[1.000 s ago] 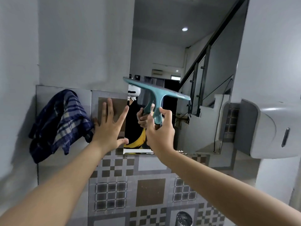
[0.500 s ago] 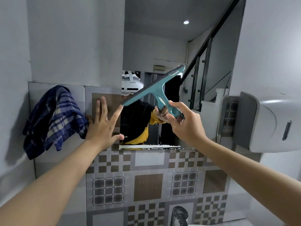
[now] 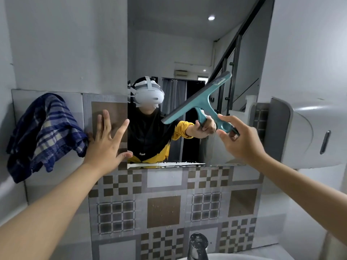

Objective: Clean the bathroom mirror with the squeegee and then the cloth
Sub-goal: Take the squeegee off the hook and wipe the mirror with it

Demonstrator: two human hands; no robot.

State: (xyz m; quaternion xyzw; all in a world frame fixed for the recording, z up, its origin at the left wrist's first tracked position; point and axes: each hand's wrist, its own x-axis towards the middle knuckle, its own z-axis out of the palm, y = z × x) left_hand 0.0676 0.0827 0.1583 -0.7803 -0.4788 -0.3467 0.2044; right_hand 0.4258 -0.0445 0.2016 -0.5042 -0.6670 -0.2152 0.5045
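Right hand clamped on teal plastic squeegee handle, blade tilted above-left of grip, seemingly touching wall mirror; left hand spread flat on tiled wall, blue checked cloth just beside it

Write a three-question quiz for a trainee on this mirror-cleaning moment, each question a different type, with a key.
1. True or false: the left hand is holding the checked cloth.
2. Which hand holds the squeegee? A) left B) right C) both
3. Fill in: the squeegee's blade runs ____ across the mirror, its upper end to the right.

Key
1. False. The left hand lies flat and open on the wall tile beside the mirror; the cloth hangs on the wall to its left.
2. B. The right hand grips the handle.
3. Diagonally.
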